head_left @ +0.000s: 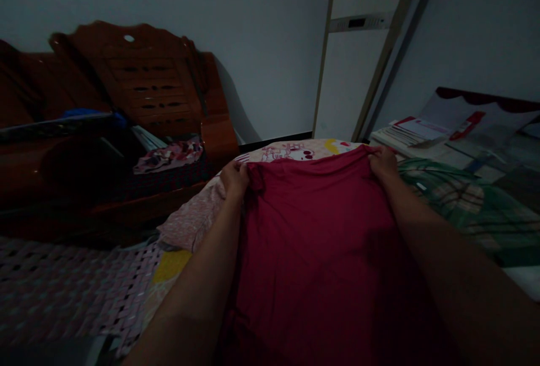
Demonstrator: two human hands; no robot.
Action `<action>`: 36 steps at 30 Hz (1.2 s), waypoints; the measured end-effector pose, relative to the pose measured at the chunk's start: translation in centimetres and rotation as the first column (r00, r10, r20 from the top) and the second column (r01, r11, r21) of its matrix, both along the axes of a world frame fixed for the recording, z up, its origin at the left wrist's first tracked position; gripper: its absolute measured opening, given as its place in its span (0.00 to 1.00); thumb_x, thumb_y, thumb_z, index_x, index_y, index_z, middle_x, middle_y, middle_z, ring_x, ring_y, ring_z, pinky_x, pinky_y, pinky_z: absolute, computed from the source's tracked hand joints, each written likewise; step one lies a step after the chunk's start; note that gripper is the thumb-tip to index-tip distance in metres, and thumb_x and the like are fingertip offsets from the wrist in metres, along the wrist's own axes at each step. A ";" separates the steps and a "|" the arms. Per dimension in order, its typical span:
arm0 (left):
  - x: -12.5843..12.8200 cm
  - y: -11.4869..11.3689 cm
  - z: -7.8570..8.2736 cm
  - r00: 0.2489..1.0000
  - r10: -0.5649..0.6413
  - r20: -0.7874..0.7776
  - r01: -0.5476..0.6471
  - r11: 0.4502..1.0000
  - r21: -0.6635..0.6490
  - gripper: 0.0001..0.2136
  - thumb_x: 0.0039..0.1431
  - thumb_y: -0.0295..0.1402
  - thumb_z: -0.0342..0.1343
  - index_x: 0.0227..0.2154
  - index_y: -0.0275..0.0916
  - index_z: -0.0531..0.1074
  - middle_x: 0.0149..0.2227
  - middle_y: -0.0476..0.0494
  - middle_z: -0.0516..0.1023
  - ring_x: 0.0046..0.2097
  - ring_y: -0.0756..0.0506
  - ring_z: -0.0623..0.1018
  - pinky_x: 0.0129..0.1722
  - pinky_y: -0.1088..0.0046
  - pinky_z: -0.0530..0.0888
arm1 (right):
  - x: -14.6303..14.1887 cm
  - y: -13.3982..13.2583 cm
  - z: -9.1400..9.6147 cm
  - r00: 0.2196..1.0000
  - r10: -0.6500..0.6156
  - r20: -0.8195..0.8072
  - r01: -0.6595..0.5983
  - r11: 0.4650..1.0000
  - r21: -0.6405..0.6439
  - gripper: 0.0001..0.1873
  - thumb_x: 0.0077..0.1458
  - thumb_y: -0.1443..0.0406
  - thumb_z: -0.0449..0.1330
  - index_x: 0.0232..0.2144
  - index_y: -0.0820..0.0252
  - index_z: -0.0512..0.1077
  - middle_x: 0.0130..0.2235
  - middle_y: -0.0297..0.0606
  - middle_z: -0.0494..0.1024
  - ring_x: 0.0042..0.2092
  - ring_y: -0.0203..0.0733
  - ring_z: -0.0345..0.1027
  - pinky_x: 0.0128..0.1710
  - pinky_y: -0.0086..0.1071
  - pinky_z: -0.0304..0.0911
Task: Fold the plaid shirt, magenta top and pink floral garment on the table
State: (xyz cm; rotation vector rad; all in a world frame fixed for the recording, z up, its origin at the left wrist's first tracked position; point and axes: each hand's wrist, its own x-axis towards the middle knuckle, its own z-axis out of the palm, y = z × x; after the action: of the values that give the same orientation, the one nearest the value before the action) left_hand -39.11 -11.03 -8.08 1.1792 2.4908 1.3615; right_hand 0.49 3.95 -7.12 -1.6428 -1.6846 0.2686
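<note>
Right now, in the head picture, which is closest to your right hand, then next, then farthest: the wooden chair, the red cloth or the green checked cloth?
From the right hand:
1. Red cloth: pinched in its fingers.
2. Green checked cloth: just to the right.
3. Wooden chair: far left, against the wall.

Dim room, low light. Pale wall (270, 45) behind, dark baseboard (276, 140) at its foot. Carved wooden bench (147, 93) at left, glossy reddish-brown. Tall white cabinet (343, 82) near the corner, small dark display (356, 23) up front. Second wall (485, 34) at right, shadowed. Woven pink strapping (63, 293) lower left.
</note>
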 end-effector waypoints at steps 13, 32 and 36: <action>0.1 0.4 -2.2 0.913 -0.312 -0.263 0.298 0.950 -0.095 0.35 0.51 0.27 0.59 0.63 0.30 0.57 0.68 0.25 0.55 0.70 0.32 0.54 0.66 0.53 0.58 | -0.4 -1.1 -2.1 0.943 0.185 0.276 -0.149 0.978 -0.146 0.34 0.51 0.71 0.57 0.62 0.72 0.61 0.65 0.57 0.62 0.66 0.53 0.56 0.65 0.42 0.52; 3.9 -8.9 4.6 0.838 -0.458 -0.297 0.377 0.879 -0.294 0.13 0.57 0.28 0.52 0.40 0.35 0.80 0.41 0.39 0.82 0.44 0.42 0.79 0.44 0.72 0.71 | -1.3 -22.7 0.1 0.777 0.578 0.248 -0.533 0.815 -0.230 0.15 0.57 0.69 0.57 0.43 0.61 0.80 0.46 0.46 0.82 0.47 0.46 0.76 0.50 0.37 0.67; 4.3 -13.2 3.1 0.850 -0.445 -0.282 0.334 0.870 -0.363 0.11 0.57 0.28 0.51 0.34 0.35 0.80 0.36 0.39 0.82 0.39 0.43 0.79 0.37 0.73 0.69 | -0.5 -26.5 -2.1 0.735 0.650 0.191 -0.625 0.759 -0.181 0.13 0.54 0.70 0.59 0.40 0.59 0.80 0.44 0.45 0.83 0.45 0.47 0.76 0.48 0.39 0.68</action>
State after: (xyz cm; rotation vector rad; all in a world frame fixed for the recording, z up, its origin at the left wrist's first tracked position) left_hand -34.80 -24.19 -5.02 1.8605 2.3487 0.6794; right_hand 0.02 -22.54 -9.21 -1.1294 -2.4411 0.5112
